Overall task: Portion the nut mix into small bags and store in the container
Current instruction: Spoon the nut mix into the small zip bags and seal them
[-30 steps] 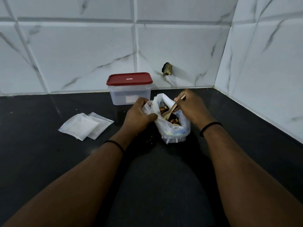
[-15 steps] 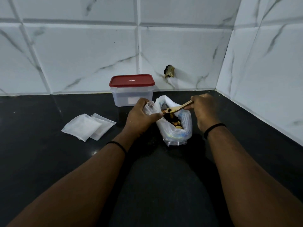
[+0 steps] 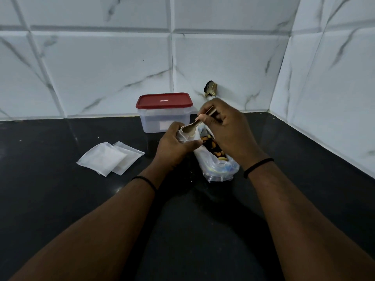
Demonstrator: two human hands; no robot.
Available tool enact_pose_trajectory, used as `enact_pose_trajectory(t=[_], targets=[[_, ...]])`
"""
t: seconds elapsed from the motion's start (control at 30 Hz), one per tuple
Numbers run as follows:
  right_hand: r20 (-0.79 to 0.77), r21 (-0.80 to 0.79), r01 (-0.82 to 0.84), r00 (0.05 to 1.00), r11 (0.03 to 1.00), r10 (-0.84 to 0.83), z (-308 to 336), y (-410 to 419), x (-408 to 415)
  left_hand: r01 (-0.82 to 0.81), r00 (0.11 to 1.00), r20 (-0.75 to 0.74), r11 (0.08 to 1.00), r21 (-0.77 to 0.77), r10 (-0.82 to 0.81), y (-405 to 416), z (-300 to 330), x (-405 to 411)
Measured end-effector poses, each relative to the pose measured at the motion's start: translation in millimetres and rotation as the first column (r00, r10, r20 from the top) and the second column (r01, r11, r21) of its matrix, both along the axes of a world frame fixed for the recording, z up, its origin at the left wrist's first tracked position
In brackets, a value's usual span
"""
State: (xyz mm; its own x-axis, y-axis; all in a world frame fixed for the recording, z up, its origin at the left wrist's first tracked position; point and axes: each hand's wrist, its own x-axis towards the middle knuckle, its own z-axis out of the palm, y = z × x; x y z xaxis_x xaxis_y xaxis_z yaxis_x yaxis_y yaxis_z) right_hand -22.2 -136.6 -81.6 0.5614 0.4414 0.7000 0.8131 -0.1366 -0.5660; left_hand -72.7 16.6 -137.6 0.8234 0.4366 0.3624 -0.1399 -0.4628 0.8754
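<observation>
- Head view: a black tabletop (image 3: pixel 60 199) is seen in a corner of white marble-look wall tiles (image 3: pixel 101 67), with both bare forearms reaching in from the bottom.
- A small bag (image 3: pixel 185 136) is gripped by the left hand (image 3: pixel 174 147), fingers and thumb curled round it, its mouth held up and open just left of the big bag.
- A small wooden spoon (image 3: pixel 192 127) is pinched by the right hand (image 3: pixel 227 130) near the top of its handle, tilted down to the left so the bowl sits right at the small bag's mouth.
- Whether anything is in the spoon's bowl can't really be made out.
- The nut mix (image 3: pixel 213 148) is seen inside a clear plastic bag (image 3: pixel 219 169) that rests on the tabletop, directly under the right hand and touching the left hand's thumb side.
- Two more empty small bags (image 3: pixel 109 159) are laid flat and overlapping on the tabletop, well off to the left of the left hand.
- A clear container (image 3: pixel 164 122) with a red lid (image 3: pixel 164 100) closed on it is parked by the back wall, just behind the left hand.
- A thin black band is worn on each wrist.
- Some small dark fitting (image 3: pixel 210 89) is stuck to the wall above the right hand; what it is can't be told.
</observation>
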Motion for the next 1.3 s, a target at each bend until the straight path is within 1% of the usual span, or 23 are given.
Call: enact_pose_trajectory(t=[0.1,0.13,0.17,0.23,0.33,0.47,0.53,0.67,0.73,0.83,0.9,0.97,1.03,1.1,1.23,1.3], targets=[[-0.092,0.211,0.135,0.989,0.968,-0.118,-1,-6,12,-0.017,1.0,-0.005,1.0,0.004,0.017,1,0,0],[-0.131,0.234,0.201,0.976,0.951,-0.174,-3,-8,18,-0.012,1.0,-0.015,1.0,0.007,0.012,1,0,1],[-0.163,0.222,0.259,0.96,0.94,-0.226,-7,-10,24,-0.006,1.0,-0.029,1.0,0.009,0.006,1,-1,1],[-0.17,0.143,0.313,0.942,0.939,-0.288,-15,-13,33,0.0,0.998,-0.06,1.0,0.023,0.001,1,-1,2],[-0.084,-0.024,0.324,0.942,0.946,-0.325,-25,-12,37,-0.003,0.998,-0.065,0.999,0.052,0.006,1,-3,3],[0.055,-0.238,0.285,0.958,0.929,-0.28,-28,-11,36,0.01,0.998,-0.063,0.998,0.06,-0.007,2,-4,3],[0.078,-0.295,0.272,0.962,0.916,-0.261,-23,-11,35,0.016,0.998,-0.064,0.998,0.061,-0.012,2,-4,3],[0.006,-0.365,0.234,0.968,0.901,-0.249,-12,-20,39,0.018,0.997,-0.075,0.998,0.057,-0.014,2,-5,3],[-0.101,-0.373,0.21,0.959,0.904,-0.264,-10,-24,41,0.015,0.997,-0.076,0.998,0.065,-0.01,2,-5,4],[-0.29,-0.294,0.245,0.898,0.924,-0.33,-14,-24,44,0.006,0.997,-0.072,0.998,0.07,-0.001,2,-5,4],[-0.418,-0.202,0.284,0.841,0.937,-0.345,-19,-21,45,0.009,0.998,-0.069,0.998,0.069,-0.004,1,-4,3],[-0.561,-0.087,0.315,0.769,0.945,-0.307,-22,-19,47,0.012,0.998,-0.066,0.998,0.065,-0.008,1,-4,3],[-0.668,0.02,0.336,0.705,0.942,-0.238,-23,-18,49,0.017,0.998,-0.065,0.998,0.059,-0.013,1,-4,3],[-0.714,0.094,0.376,0.671,0.922,-0.201,-22,-18,51,0.023,0.998,-0.061,0.998,0.057,-0.02,1,-3,3],[-0.723,0.19,0.464,0.662,0.865,-0.196,-20,-16,51,0.038,0.998,-0.055,0.998,0.052,-0.035,1,-2,2],[-0.733,0.249,0.49,0.659,0.836,-0.168,-17,-17,47,0.043,0.998,-0.05,0.998,0.044,-0.041,1,-3,2]])
